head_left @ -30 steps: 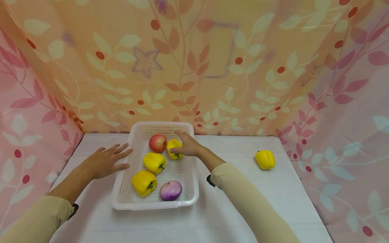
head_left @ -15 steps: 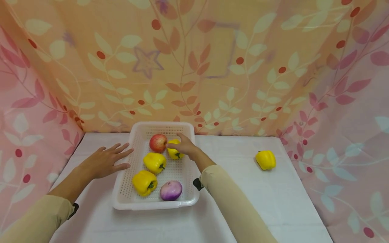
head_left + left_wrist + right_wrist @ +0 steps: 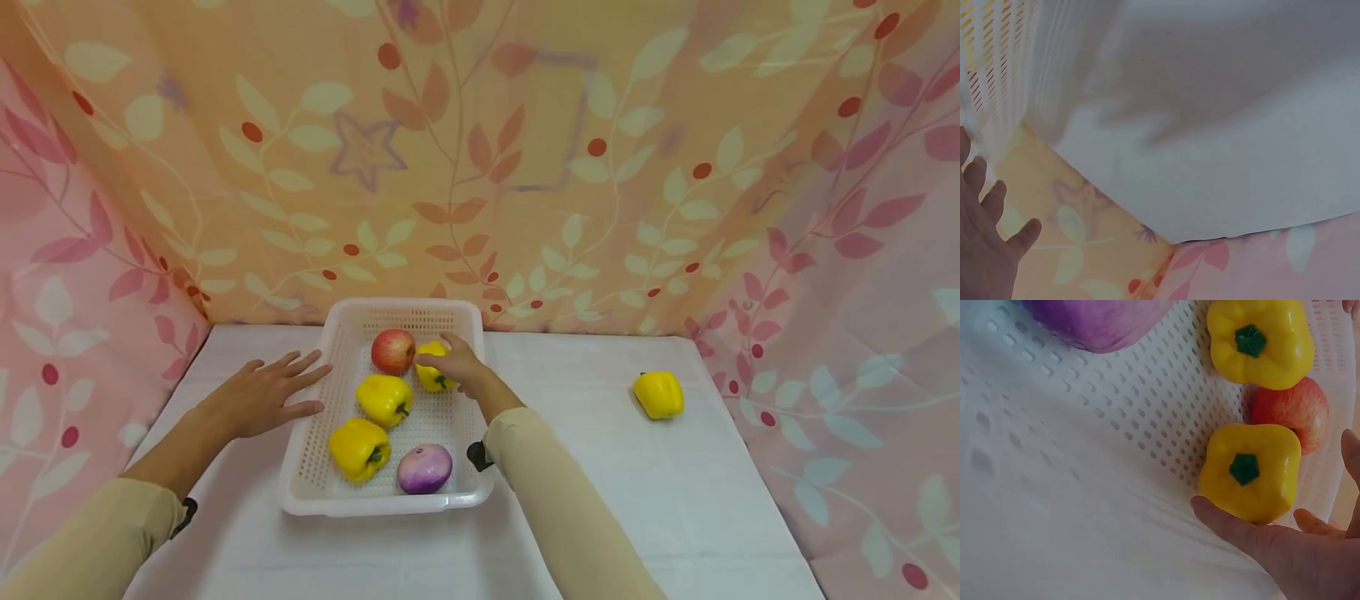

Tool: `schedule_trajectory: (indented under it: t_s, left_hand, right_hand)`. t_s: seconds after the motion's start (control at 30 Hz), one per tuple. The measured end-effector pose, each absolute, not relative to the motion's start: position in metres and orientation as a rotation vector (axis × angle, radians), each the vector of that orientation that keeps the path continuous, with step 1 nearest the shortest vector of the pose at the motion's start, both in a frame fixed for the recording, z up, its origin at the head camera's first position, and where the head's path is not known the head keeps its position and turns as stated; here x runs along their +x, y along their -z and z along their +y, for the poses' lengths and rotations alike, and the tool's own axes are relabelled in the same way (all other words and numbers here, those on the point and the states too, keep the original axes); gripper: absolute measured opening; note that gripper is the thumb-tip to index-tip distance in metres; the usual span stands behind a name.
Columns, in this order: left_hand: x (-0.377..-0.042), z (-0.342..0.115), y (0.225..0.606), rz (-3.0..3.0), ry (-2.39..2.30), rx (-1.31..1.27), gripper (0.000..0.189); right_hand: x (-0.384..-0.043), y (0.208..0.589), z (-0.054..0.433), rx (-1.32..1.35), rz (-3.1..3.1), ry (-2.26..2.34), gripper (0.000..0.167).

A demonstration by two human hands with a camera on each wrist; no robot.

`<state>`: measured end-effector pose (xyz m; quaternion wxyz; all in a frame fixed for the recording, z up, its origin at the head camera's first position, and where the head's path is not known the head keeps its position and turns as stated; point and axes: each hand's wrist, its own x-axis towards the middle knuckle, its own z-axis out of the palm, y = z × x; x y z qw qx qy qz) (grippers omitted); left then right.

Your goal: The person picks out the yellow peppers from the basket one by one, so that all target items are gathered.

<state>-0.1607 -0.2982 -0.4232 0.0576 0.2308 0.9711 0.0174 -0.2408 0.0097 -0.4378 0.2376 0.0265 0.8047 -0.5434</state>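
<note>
A white perforated basket (image 3: pixel 382 503) holds a red apple (image 3: pixel 392 351), yellow bell peppers and a purple eggplant (image 3: pixel 424 468). My right hand (image 3: pixel 462 368) is over the bell pepper (image 3: pixel 435 379) beside the apple, covering part of it. In the right wrist view, a finger (image 3: pixel 1229 526) lies along the side of that bell pepper (image 3: pixel 1244 481); the fingers are spread, not curled round it. My left hand (image 3: pixel 258 400) has its fingers spread at the basket's left rim. Whether they touch the rim, I cannot tell.
Another yellow bell pepper (image 3: pixel 659 395) lies apart on the right of the white-covered table (image 3: pixel 585 467). Inside the basket, two more bell peppers sit along the left, one (image 3: pixel 384 400) behind the other (image 3: pixel 360 450). Floral curtains (image 3: pixel 450 167) stand behind and on both sides.
The right hand and forearm have moved a little left over the bell pepper beside the apple, with the sleeve now nearer the basket. The left hand and the basket's contents look unchanged.
</note>
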Motion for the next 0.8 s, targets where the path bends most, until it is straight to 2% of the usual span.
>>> schedule_trajectory:
  t_s: [0.33, 0.8]
  left_hand:
    - [-0.160, -0.298, 0.422, 2.938, -0.055, 0.704, 0.072]
    - [-0.162, -0.298, 0.423, 2.931, -0.055, 0.683, 0.074]
  right_hand:
    - [-0.245, 0.454, 0.002, 0.206, 2.269, 1.447, 0.069]
    - [-0.242, 0.459, 0.002, 0.131, 2.290, 1.483, 0.064]
